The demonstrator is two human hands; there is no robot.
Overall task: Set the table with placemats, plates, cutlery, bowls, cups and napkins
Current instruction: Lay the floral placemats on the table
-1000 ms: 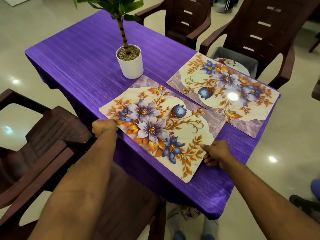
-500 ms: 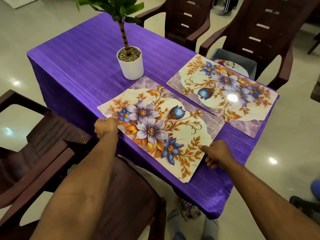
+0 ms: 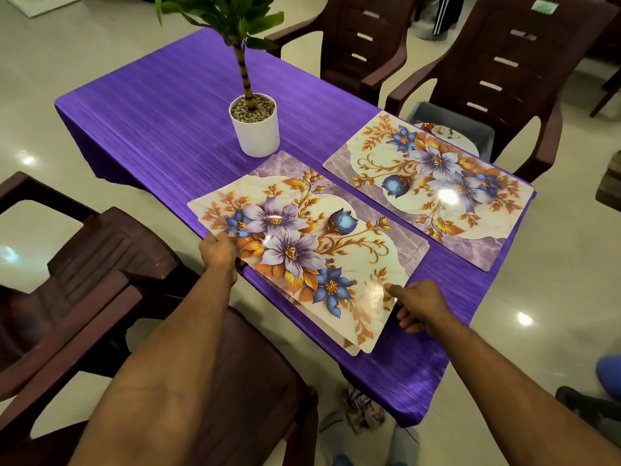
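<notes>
Near mat: a shiny, flat placemat with purple and blue flowers and gold leaves lies on the purple striped tablecloth, right at the table's near edge. At its near corner a second edge peeks out below, so it may be more than one mat.
Left hand: the left hand pinches the mat's left edge, fingers curled round it.
Right hand: the right hand touches the mat's near right edge with the thumb on top; the other fingers curl loosely, and I cannot tell if they hold the mat.
What changed: a moment ago the mat lay flat. Now its near side looks lifted a little and slid toward the person.
What that means: I think the person is still fixing this mat's spot, so the mat step is not done.
Far mat: a second flowery placemat lies flat just beyond it, by the far chair.
Other things: a white pot with a small green plant stands near the mats.
Still to come: no plates, cutlery, bowls, cups or napkins are on the table yet.
</notes>
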